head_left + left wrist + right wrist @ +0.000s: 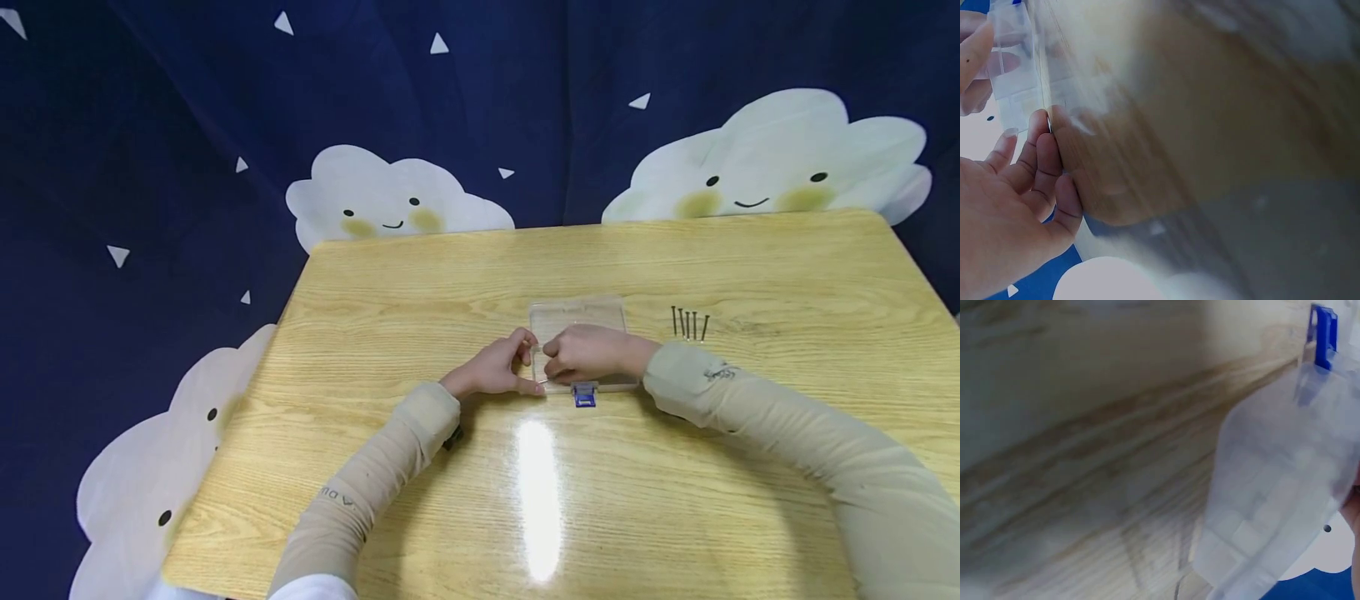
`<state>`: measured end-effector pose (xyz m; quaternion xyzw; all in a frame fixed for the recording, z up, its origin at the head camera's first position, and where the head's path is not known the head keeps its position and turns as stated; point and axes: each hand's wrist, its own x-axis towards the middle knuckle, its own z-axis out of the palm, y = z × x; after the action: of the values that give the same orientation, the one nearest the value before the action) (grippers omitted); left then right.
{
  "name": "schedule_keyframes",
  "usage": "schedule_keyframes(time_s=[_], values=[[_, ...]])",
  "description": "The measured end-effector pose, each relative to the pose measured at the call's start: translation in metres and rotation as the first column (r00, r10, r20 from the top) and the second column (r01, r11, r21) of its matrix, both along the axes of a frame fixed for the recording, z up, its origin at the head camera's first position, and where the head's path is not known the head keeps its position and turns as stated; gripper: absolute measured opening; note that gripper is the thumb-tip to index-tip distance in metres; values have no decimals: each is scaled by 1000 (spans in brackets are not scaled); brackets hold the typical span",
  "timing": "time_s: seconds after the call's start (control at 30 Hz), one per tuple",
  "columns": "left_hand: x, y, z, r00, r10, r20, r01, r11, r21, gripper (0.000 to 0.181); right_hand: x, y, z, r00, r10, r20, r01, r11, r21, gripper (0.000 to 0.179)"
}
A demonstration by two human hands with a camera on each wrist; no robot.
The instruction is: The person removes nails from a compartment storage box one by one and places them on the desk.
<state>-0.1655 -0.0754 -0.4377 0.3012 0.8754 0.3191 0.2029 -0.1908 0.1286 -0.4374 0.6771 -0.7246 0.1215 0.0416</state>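
Note:
A clear plastic box [579,315] with a blue latch [584,395] on its near side lies on the table. Along the box's left side is my left hand [495,365], fingers loosely bent and thumb by the near left corner. In the left wrist view that hand's fingertips [1038,119] touch or nearly touch the box edge. Over the box, my right hand [592,352] points left with curled fingers; whether something small sits between them is hidden. The right wrist view shows the box wall [1272,469] close up, with the right hand [1352,519] barely in frame.
Several dark screws or nails [688,325] lie in a row right of the box. The wooden table [420,292] ends at a dark blue curtain [525,100] with clouds. A bright reflection [538,500] falls on the near tabletop.

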Motion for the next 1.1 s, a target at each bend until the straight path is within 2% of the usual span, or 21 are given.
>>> schedule_keyframes(time_s=[0.13,0.27,0.5,0.67,0.9,0.97,1.1], values=[[1,0,-1,1000,-6,-2,6,1000,2,62,2,0,0,999,2,-37,-3,1000,-16,11],[0,0,-1,1000,-3,4,3,1000,3,62,2,0,0,1000,-11,-5,11,1000,-3,9],[-1,0,-2,1000,-4,5,4,1000,9,61,-1,-4,5,995,-72,68,61,985,159,30],[-2,1,-2,1000,0,6,0,1000,9,61,1,-5,12,990,-98,103,74,974,213,33],[-2,1,-4,1000,7,17,-7,1000,-3,62,10,-3,20,984,-145,100,116,960,255,11],[-3,1,-4,1000,6,15,-6,1000,-2,62,12,-2,23,973,-185,140,140,950,280,11],[-3,0,-4,1000,1,14,-1,1000,5,62,12,-1,24,911,-274,307,161,924,347,13]])
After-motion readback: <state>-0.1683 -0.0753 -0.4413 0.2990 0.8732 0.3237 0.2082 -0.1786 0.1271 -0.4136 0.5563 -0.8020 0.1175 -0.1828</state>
